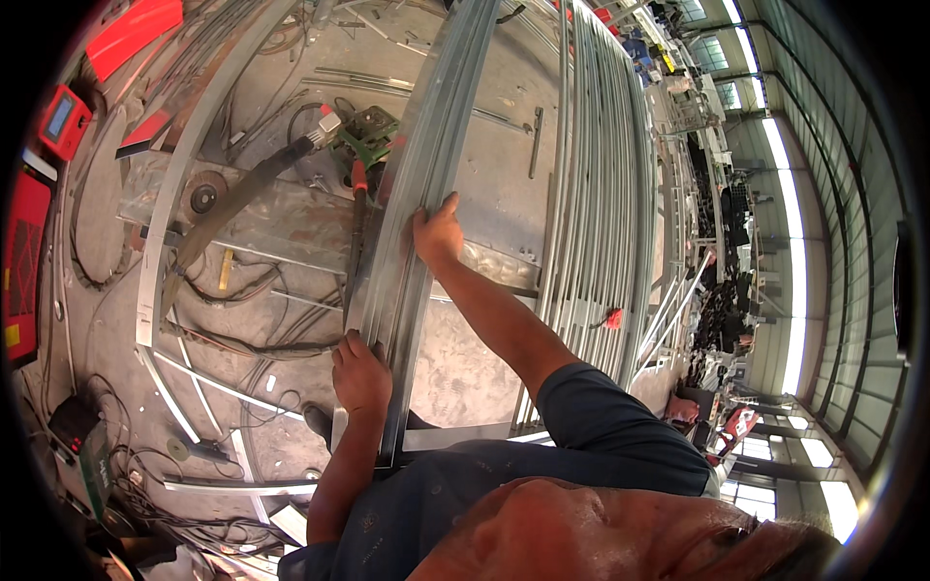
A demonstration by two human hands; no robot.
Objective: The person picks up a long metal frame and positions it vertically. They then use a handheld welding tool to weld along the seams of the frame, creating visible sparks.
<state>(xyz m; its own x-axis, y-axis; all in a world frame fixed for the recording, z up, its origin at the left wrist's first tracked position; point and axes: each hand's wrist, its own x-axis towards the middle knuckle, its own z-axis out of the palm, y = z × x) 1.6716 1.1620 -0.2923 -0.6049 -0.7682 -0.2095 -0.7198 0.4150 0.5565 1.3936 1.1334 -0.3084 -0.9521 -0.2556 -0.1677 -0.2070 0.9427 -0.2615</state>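
Long grey metal profiles (pixel 412 184) lie side by side, running from close to my body to the far edge of the view. My left hand (pixel 361 375) is closed over their near part, with the fingertips curled onto the metal. Farther along, my right hand (pixel 440 234) grips the right edge of the same profiles, its thumb side pointing away from me. The undersides of both grips are hidden. Just left of the profiles are a red-handled tool (pixel 359 179) and a green metal clamp-like device (pixel 373 131).
A rack of many parallel metal tubes (pixel 601 174) stands to the right. At left, a curved-looking metal frame bar (pixel 160 223), a thick cable (pixel 237 189), a grinding disc (pixel 204 197) and red machines (pixel 27 261) surround the work area. Loose cables and strips litter the floor.
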